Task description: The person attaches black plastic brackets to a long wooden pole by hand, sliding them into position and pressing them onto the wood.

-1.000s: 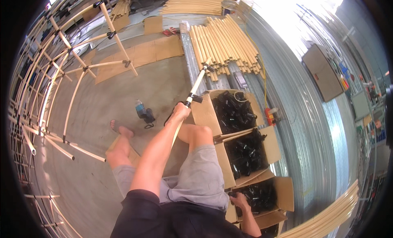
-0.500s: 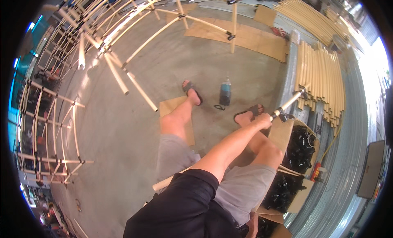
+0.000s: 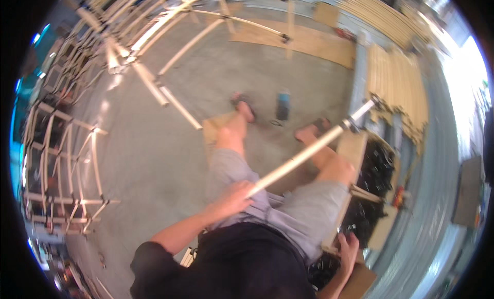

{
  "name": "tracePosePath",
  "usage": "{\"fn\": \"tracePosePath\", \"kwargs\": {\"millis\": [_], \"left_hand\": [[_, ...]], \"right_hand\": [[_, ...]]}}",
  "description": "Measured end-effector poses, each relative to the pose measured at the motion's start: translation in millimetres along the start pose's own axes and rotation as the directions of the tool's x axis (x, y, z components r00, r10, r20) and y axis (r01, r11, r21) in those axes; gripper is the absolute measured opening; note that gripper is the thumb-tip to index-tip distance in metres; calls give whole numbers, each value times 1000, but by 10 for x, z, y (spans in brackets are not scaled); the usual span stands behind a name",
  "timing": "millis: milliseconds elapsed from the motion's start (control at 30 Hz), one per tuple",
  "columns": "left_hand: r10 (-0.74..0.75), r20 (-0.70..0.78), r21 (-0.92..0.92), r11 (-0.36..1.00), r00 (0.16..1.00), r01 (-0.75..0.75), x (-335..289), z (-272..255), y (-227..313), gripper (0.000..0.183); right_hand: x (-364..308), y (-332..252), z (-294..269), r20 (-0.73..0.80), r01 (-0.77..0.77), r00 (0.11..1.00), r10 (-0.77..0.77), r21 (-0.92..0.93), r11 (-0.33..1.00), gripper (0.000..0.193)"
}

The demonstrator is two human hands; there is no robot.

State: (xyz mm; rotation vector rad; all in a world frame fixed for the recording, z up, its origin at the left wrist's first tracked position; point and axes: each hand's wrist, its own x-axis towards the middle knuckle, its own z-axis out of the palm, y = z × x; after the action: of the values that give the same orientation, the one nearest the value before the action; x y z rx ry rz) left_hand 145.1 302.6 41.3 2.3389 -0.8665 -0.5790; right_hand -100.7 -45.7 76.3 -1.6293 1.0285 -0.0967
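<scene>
A long cream pipe (image 3: 303,154) runs slantwise over my lap, from my left hand up to the far right. My left hand (image 3: 234,198) is closed round its near end. Black joint fittings (image 3: 351,125) sit on the pipe's far part, and another is at its tip. Beside my right thigh, my right hand (image 3: 349,250) is over the boxes of black fittings (image 3: 363,214), fingers bent. Something dark shows at its fingertips, too blurred to name.
Cream pipe frames (image 3: 67,165) stand at the left and far left. Stacked pipes (image 3: 396,83) lie at the right on metal profiles (image 3: 437,160). A bottle (image 3: 282,106) stands on the floor between my feet, with flat cardboard (image 3: 303,41) beyond.
My left hand has moved from the pipe's far part back to its near end. My right hand has risen from the lower box and come forward.
</scene>
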Motion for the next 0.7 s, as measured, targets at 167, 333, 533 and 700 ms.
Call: {"fn": "tracePosePath", "kwargs": {"millis": [167,333,533,700], "left_hand": [[-213,243,-157,954,946,255,157,-311,93,35],[-73,416,-328,917,907,225,516,-421,-362,38],[-77,521,-372,876,850,307,549,-617,-308,37],[-73,401,-264,945,913,192,472,-506,-361,39]], "right_hand": [[-29,-511,276,219,42,973,-73,140,989,40],[-215,-743,921,577,239,749,-325,222,945,35],[-641,-961,1957,805,482,491,-333,68,874,47],[-697,-838,2301,785,458,465,-409,182,870,37]]}}
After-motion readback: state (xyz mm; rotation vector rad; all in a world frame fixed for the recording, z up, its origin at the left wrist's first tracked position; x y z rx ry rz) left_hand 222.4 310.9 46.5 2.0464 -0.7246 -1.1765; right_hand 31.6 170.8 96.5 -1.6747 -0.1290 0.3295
